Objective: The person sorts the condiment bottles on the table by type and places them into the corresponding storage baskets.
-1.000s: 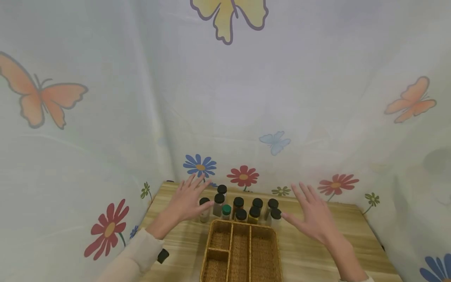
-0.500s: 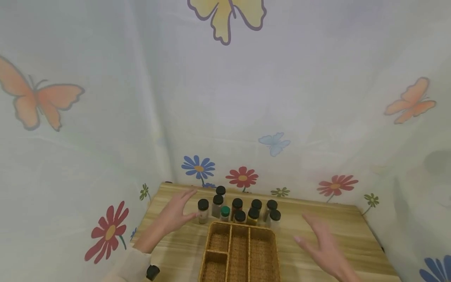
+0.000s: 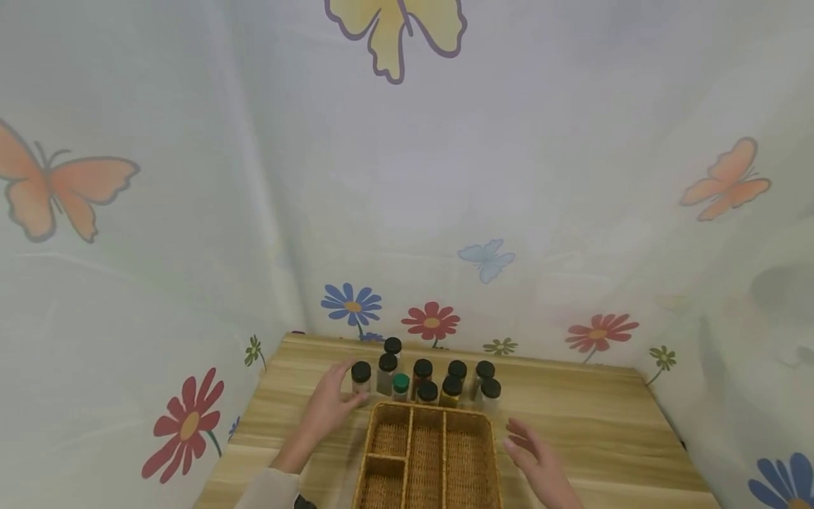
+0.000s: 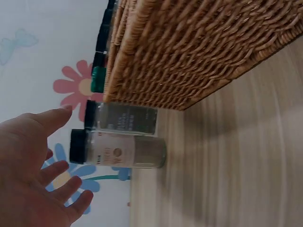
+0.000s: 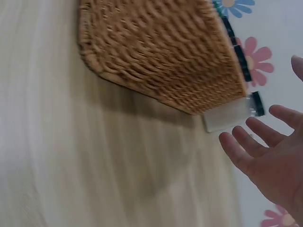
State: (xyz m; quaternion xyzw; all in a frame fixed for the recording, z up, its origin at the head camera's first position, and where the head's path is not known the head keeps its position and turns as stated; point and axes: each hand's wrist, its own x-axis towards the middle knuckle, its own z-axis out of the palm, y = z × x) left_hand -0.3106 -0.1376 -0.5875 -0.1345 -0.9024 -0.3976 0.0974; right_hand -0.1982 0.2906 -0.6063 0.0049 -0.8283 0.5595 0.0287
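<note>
My left hand [image 3: 326, 404] is beside a clear spice jar with a black cap [image 3: 361, 372], the leftmost of a group. In the left wrist view this hand [image 4: 35, 165] has its thumb and fingers spread near that jar's cap [image 4: 78, 146], without visibly gripping it. The jar stands upright and carries a pale label [image 4: 116, 150]. My right hand [image 3: 537, 463] hovers off the right side of a wicker basket [image 3: 493, 459], its fingers apart and holding nothing. In the right wrist view, the right hand [image 5: 274, 156] appears in front of a clear jar [image 5: 228, 116].
Several black-capped jars, such as one at the right end [image 3: 490, 390], and a green-capped jar [image 3: 400, 385] stand behind the divided basket. A wooden table [image 3: 591, 424] carries everything. Printed curtains [image 3: 394, 177] enclose its back and sides.
My left hand has come down and closer to the leftmost jar, its fingers lower than before. My right hand has dropped and moved left towards the basket. The jars and basket stay put.
</note>
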